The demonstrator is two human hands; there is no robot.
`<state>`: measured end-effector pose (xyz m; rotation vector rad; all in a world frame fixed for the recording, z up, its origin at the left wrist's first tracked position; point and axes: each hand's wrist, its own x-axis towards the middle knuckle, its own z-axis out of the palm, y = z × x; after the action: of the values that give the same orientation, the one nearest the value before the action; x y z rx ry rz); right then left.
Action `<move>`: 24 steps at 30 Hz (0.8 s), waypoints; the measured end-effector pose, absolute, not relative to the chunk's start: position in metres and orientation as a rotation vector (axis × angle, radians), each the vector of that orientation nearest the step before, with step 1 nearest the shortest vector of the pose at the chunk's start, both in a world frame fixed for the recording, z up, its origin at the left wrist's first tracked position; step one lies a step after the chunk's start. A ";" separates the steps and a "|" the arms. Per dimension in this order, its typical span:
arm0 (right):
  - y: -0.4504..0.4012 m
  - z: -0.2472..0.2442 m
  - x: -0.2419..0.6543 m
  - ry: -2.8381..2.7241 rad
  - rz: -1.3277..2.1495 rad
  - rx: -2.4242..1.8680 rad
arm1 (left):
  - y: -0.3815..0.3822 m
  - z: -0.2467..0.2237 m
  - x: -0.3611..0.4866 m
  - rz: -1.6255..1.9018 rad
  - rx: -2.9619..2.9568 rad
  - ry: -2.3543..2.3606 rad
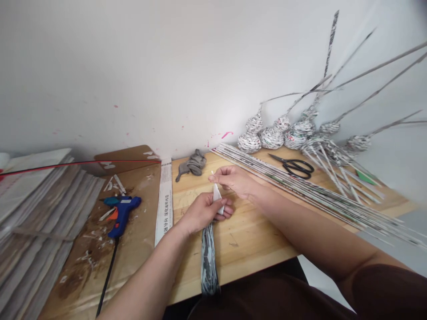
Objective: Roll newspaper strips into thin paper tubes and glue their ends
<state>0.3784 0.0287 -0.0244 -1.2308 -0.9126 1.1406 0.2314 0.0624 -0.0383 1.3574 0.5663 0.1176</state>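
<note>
A small white pointed piece of paper [217,199] sits between my two hands above the wooden table. My left hand [211,208] is closed on its lower part, thumb on top and fingers beneath. Just above, my right hand [231,180] pinches at its upper end, where a thin white tip sticks up past the fingers. Under my left wrist, a flat bundle of dark printed strips [209,262] runs down to the table's front edge. Whether my left hand touches this bundle is hidden.
Black scissors [293,166] and long rolled paper sticks [287,182] lie to the right. Woven paper gourd shapes [249,142] line the wall. A crumpled grey cloth [193,163] is behind my hands. Left are a blue glue gun [122,215] on cardboard and stacked paper [43,235].
</note>
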 end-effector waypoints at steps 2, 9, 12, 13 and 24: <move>0.028 -0.024 0.379 -0.901 1.144 -1.218 | 0.061 -0.038 0.230 0.083 1.379 0.570; 0.028 -0.022 0.379 -0.900 1.226 -1.175 | 0.059 -0.034 0.226 0.114 1.420 0.598; 0.029 -0.023 0.380 -0.916 1.210 -1.148 | 0.063 -0.030 0.224 0.162 1.365 0.575; 0.030 -0.023 0.380 -0.916 1.207 -1.144 | 0.064 -0.029 0.224 0.198 1.326 0.562; 0.031 -0.027 0.376 -0.842 1.175 -1.161 | 0.060 -0.042 0.232 0.451 1.333 0.670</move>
<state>0.3762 0.0310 -0.0270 -1.1608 -0.8425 1.1750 0.2324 0.0604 -0.0421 1.3327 0.6700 0.4506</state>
